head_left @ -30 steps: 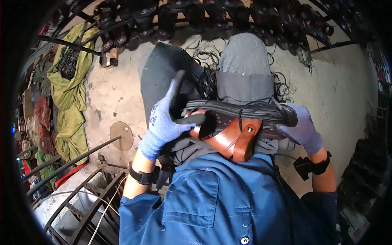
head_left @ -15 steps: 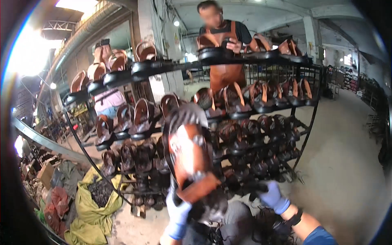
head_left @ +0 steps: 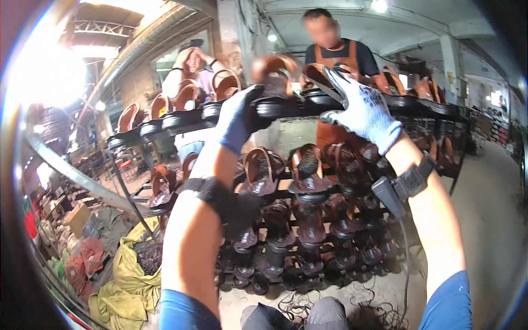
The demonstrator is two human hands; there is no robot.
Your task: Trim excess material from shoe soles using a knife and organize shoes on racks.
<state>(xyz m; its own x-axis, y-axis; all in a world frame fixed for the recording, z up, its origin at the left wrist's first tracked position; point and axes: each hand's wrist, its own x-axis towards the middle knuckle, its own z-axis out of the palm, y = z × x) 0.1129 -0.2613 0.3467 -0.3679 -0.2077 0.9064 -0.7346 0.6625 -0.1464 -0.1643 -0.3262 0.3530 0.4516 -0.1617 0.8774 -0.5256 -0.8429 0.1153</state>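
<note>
Taking the tiered metal shoe rack point(head_left: 165, 122) as the landmark, a heap of yellow-green cloth point(head_left: 124, 275) lay on the floor below its left end, and a person in a light top point(head_left: 190, 71) stood behind its top tier with both hands raised to the head. Further right, the left hand point(head_left: 237, 118), in a dark blue glove, reached up to the top tier of the rack with a black wrist strap point(head_left: 212, 195) on the forearm; its fingers were curled round the black sole of a brown sandal point(head_left: 273, 74) that sat at the middle of that tier, thumb side toward the camera. How tightly they gripped could not be told, because motion blur smeared the sandal and the fingertips. Right of it the right hand point(head_left: 363, 110), in a pale blue-grey glove, was held above the same tier with its fingers spread and raised, the fingertips just beside the sandal's strap; whether they touched it was hard to make out. A black wrist device point(head_left: 410, 179) with a cable sat on that forearm. Behind the rack's top tier a person in a brown apron point(head_left: 335, 52) stood, mostly hidden by the hands and shoes. Lower tiers held rows of brown sandals point(head_left: 308, 170), their details dim in shadow.
</note>
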